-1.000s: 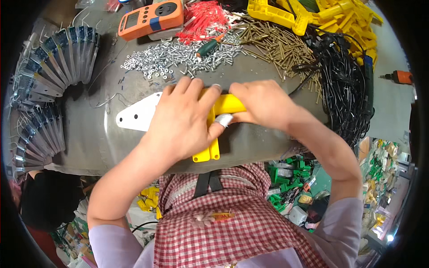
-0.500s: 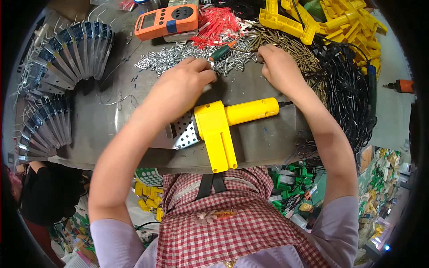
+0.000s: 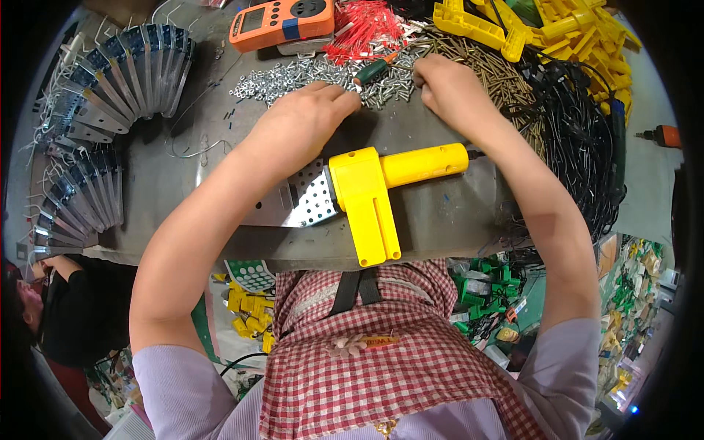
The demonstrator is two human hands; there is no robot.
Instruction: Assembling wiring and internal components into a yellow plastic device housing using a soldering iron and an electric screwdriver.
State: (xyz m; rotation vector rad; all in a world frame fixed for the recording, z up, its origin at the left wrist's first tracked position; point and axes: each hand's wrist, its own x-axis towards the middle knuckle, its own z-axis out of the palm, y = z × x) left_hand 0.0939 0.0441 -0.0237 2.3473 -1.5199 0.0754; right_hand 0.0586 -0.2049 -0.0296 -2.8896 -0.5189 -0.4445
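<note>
My left hand (image 3: 306, 121) is closed, its curled fingers at the near edge of a pile of silver screws (image 3: 389, 89) and small nuts (image 3: 258, 86). My right hand (image 3: 449, 86) pinches where the silver screws meet a heap of long brass-coloured screws (image 3: 493, 88). What either set of fingers holds is hidden. Between the hands, a screwdriver with a green handle (image 3: 372, 71) lies on the pile. Closer to me rests a yellow plastic tool housing (image 3: 367, 198) with a round handle, joined to a perforated metal plate (image 3: 312, 196); a dark cable leaves the handle's end.
An orange meter (image 3: 282, 22) stands behind the nuts, beside red-and-white wired parts (image 3: 363, 29). Yellow housings (image 3: 572, 37) and black cables (image 3: 579, 139) crowd the right. Rows of metal plates with wires (image 3: 136, 73) fan out at left. Another person (image 3: 88, 312) sits at lower left.
The view has shifted slightly, so the bench things sit a little differently in it. My right hand has moved a little toward the silver screws. My left hand remains by the pile.
</note>
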